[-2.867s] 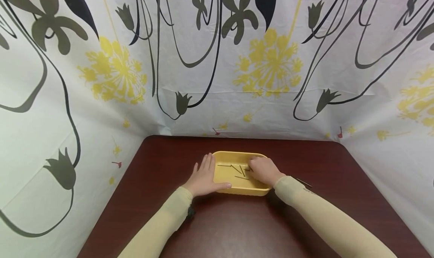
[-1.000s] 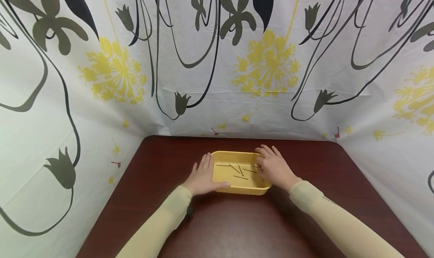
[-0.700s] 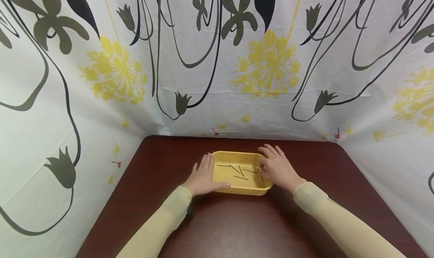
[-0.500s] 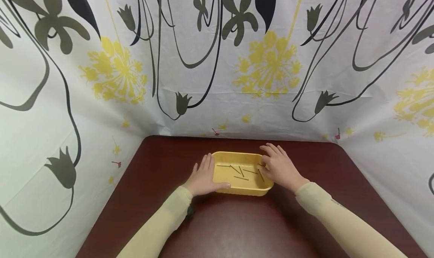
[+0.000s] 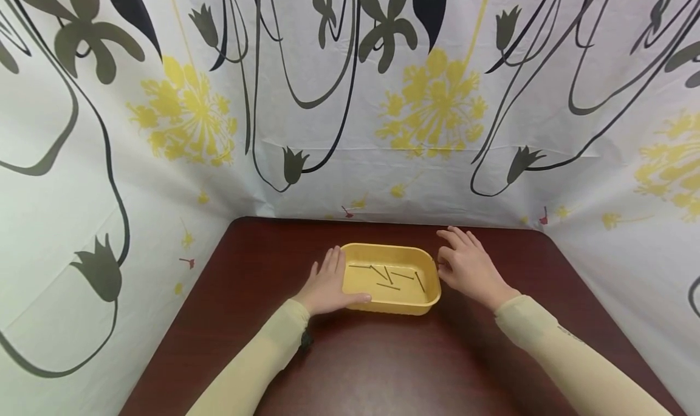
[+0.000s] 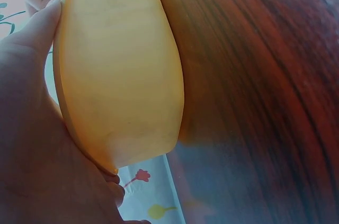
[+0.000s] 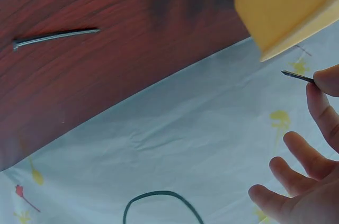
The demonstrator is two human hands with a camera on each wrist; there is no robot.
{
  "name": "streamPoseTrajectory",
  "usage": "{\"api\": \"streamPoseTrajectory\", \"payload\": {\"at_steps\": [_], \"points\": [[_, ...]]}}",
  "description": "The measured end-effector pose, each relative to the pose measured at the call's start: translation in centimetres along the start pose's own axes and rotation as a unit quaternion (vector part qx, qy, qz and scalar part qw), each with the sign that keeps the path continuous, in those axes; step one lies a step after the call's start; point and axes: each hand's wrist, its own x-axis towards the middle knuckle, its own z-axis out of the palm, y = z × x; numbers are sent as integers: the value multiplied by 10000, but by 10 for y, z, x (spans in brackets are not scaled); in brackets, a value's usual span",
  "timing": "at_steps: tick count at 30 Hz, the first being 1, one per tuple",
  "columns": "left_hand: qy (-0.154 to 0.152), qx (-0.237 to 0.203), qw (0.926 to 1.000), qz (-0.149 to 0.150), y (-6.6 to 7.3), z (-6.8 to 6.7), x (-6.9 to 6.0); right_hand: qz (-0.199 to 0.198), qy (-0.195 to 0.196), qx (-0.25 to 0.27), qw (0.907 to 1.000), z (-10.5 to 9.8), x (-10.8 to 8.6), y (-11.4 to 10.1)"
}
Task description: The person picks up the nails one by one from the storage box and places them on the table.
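Note:
A shallow yellow plastic tray (image 5: 391, 308) sits on the table with several loose nails (image 5: 388, 286) scattered on its floor. My left hand (image 5: 326, 285) rests along the tray's left side, fingers straight and thumb over the front rim. In the left wrist view that thumb touches the rim of the yellow tray (image 6: 122, 65). Just beyond the tray's right rim is my right hand (image 5: 473, 270). Between thumb and forefinger it pinches a nail (image 7: 297, 76), pointed end showing, the other fingers spread apart. The head view hardly shows that nail.
Another nail (image 7: 55, 37) lies on the dark red-brown wooden table (image 5: 377, 367); the right arm hides it in the head view. A white sheet printed with flowers (image 5: 328, 124) hangs around the table's back and sides.
My right hand has come up out of the tray and moved right, past its rim, with a nail pinched in its fingers. The left hand and the tray have stayed put.

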Motion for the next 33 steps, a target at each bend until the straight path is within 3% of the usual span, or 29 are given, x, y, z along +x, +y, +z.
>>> {"api": "streamPoseTrajectory", "payload": {"at_steps": [14,33], "points": [[25,-89,10000,-11,-2,2,1,234,-144,-104,9996,2,-22,17],[27,-60,10000,-23,-1,2,1,646,-838,-271,9940,21,-58,34]]}}
